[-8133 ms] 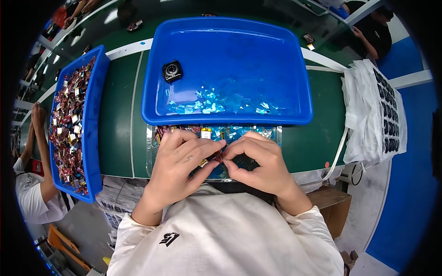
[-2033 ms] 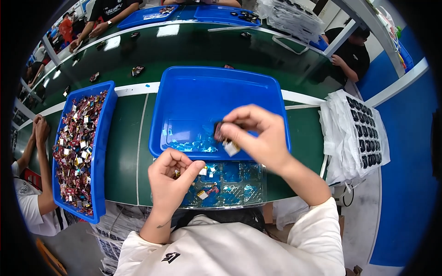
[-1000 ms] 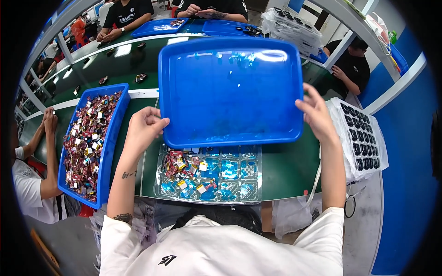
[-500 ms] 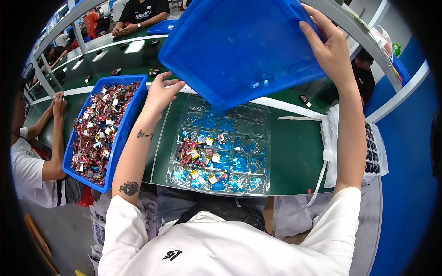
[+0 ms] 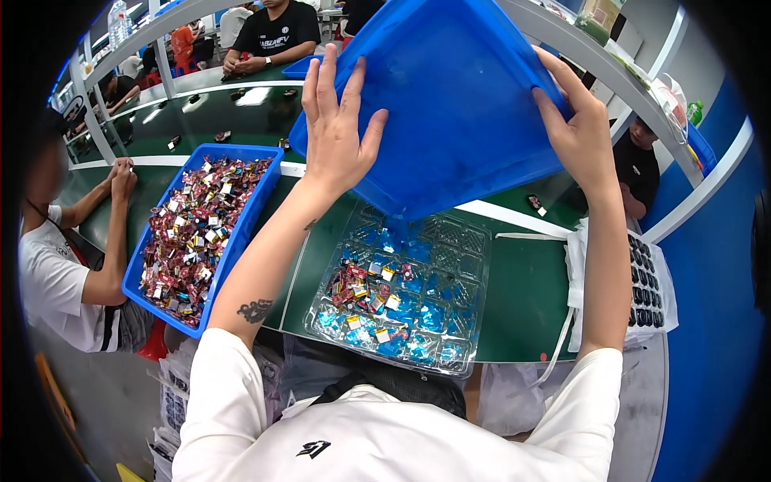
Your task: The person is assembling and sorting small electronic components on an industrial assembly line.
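A blue plastic bin (image 5: 458,104) is tipped up over the worktable, one corner pointing down. My right hand (image 5: 574,124) grips its right rim, thumb inside. Held up with fingers spread, my left hand (image 5: 341,132) is in front of the bin's left side; whether it touches is unclear. Under the low corner lies a clear compartment tray (image 5: 458,249) holding bits of blue film (image 5: 434,315) and a small pile of red circuit boards (image 5: 351,285) with silver, yellow-edged pieces. To its left, a second blue bin (image 5: 202,328) is heaped with similar small parts (image 5: 201,233).
White bags (image 5: 577,257) and a stack of trays with black parts (image 5: 645,273) stand at the right. A white frame post (image 5: 699,193) rises there. A person (image 5: 68,265) sits at the left; another (image 5: 277,36) sits across the green table (image 5: 522,309).
My left hand has risen from beside the bin's lower left edge to in front of its left side. The loose bits in the bin's low corner are no longer visible there.
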A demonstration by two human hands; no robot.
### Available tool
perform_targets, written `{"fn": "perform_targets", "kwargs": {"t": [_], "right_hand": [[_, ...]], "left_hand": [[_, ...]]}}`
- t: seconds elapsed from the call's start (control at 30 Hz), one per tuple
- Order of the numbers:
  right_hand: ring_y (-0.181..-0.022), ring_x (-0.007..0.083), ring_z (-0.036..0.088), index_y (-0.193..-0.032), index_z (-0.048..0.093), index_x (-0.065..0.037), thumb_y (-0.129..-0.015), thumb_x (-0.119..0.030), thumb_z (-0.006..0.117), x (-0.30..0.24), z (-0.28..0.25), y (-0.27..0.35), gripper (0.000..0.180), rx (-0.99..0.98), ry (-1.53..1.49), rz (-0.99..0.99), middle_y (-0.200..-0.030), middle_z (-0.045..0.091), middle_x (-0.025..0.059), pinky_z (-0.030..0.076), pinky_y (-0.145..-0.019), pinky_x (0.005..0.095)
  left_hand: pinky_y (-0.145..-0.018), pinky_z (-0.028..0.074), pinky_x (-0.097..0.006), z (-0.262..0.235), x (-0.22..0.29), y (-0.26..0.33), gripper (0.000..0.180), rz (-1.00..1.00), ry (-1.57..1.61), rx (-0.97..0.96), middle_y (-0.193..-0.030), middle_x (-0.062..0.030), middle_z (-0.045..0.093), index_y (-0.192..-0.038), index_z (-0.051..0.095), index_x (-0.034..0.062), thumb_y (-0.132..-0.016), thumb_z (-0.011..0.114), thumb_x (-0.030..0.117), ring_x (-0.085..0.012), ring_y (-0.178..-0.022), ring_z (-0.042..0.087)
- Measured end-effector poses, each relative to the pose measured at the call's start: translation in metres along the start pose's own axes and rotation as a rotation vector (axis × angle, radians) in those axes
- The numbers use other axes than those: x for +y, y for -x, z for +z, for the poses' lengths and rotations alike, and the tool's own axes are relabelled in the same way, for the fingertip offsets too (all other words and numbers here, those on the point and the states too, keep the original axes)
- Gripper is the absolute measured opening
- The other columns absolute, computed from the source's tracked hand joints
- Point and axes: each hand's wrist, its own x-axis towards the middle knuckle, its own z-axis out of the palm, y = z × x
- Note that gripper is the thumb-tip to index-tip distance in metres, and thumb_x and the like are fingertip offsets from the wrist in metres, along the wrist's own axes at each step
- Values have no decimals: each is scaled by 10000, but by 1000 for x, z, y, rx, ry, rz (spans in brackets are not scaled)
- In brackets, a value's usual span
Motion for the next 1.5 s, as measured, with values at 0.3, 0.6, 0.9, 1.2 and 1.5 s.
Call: {"fn": "perform_targets", "kwargs": {"t": [0.3,0.6,0.9,1.2,1.5], "right_hand": [[-872,141,632,-1238,563,-76,-841,12,589,2,-13,23,408,159,-140,-10,-1080,659,110,481,-777,255],[-943,155,623,-1280,524,-44,-878,-7,587,12,-28,31,409,210,-173,149,-1086,641,111,497,-827,246],[-985,161,624,-1259,552,-64,-862,-2,595,15,-53,48,404,301,-160,149,-1107,634,111,492,-845,241],[-1006,180,623,-1257,556,-59,-861,-3,590,8,-40,53,401,272,-120,255,-1098,649,98,478,-858,250],[-983,169,618,-1241,560,-24,-841,53,577,8,-60,67,407,314,-139,285,-1132,612,134,497,-855,264]], "left_hand": [[-1101,184,-501,16,21,-9,709,255,60,-184,-1505,-215,159,-1415,307,37,-846,592,349,-396,-1390,148],[-1094,280,-453,25,35,19,586,782,246,-685,-1462,-53,331,-1286,510,78,-774,623,338,-259,-1340,320],[-1077,315,-413,26,28,53,674,659,89,-764,-1454,-39,332,-1325,446,51,-763,663,353,-233,-1332,322],[-1098,282,-427,28,106,22,732,666,358,-498,-1479,-32,297,-1354,431,97,-707,709,298,-223,-1332,326],[-991,403,-413,29,51,72,650,553,227,-716,-1355,-103,448,-1265,499,72,-687,732,256,-262,-1207,469]]}}
